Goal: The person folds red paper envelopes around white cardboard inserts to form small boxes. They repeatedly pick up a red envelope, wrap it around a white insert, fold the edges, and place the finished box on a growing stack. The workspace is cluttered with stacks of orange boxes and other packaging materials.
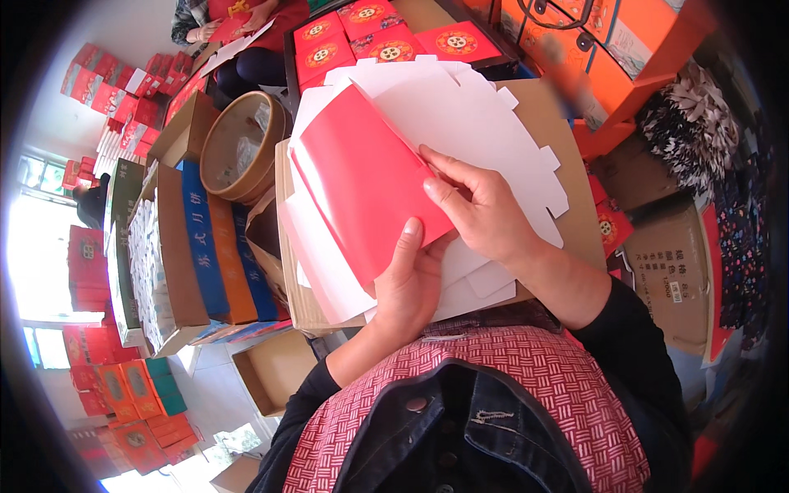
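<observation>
Folding the glossy red card blank (pixel 353 177) above the stacked white die-cut blanks (pixel 509 152) likely calls for even pressure along the crease, left grip (pixel 408 287) holding the card's near edge under its thumb, right grip (pixel 491 212) pinching its right edge.

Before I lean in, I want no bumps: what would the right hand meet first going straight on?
The right hand would likely meet the glossy red card first, at its right edge; depth is unclear.
</observation>
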The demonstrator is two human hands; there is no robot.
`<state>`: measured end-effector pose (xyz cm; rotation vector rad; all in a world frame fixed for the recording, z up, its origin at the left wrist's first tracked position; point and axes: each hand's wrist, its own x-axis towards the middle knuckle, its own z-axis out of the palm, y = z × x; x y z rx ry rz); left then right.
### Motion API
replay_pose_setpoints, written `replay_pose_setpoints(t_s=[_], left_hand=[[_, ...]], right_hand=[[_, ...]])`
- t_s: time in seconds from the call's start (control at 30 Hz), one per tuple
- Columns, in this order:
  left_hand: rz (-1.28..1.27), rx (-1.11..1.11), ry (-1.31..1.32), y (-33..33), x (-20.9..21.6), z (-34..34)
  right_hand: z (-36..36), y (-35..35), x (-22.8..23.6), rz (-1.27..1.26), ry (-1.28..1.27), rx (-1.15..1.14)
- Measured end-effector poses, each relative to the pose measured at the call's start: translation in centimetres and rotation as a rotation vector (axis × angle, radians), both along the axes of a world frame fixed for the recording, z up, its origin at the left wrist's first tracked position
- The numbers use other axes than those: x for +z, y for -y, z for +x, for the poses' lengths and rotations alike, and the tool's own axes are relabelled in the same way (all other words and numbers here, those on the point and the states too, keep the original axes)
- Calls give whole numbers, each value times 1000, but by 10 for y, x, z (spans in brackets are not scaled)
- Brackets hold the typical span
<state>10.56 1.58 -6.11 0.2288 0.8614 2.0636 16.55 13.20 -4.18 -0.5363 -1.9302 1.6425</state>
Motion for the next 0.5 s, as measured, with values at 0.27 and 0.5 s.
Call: replay_pose_setpoints(t_s=[0.27,0.5], left_hand=[[27,31,35,1,-4,-1],[55,31,33,0,-2,0]], right_hand=[[-1,-3,-1,14,-19,-44],[-5,1,-2,63,-29,-48]])
